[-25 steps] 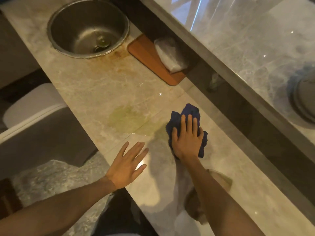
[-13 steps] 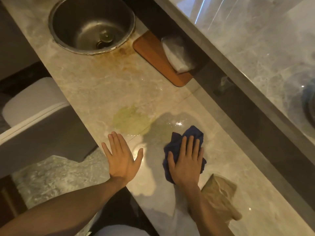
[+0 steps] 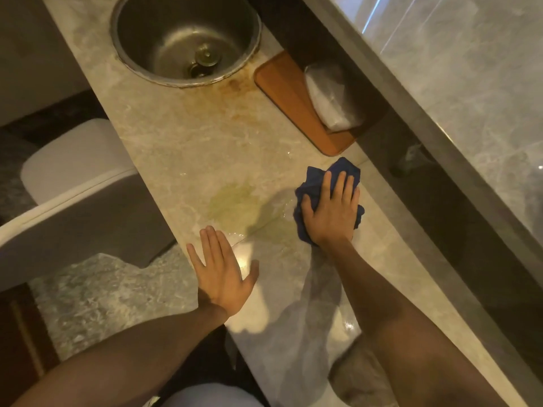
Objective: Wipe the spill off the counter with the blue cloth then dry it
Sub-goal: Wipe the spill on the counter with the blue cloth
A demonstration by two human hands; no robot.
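My right hand (image 3: 330, 214) lies flat with its grip pressed down on the blue cloth (image 3: 320, 183), fingers spread and pointing away from me, pinning the bunched cloth to the marble table (image 3: 182, 142) rather than pinching it. My left hand (image 3: 221, 270) rests open and empty on the near edge of the table, fingers apart, holding nothing; I judge it is only bracing me.

The spill (image 3: 235, 205) is a yellowish-green patch lying to the left of the cloth, between the cloth and the table's near-left edge, with a thinner wet sheen reaching up to the cloth. It sits just beyond my left fingertips. Its longer stretch seems to run from the patch toward the cloth, roughly across my body, so I think the coming stroke should sweep the right hand leftward along that line. The right hand is the one with the cloth, so it does the work though the left is nearer.

Farther off are the round metal sink (image 3: 185, 39) and a brown tray (image 3: 288, 95). A tan rag (image 3: 358, 374) lies under my right forearm, probably for drying; wiping looks only partly done
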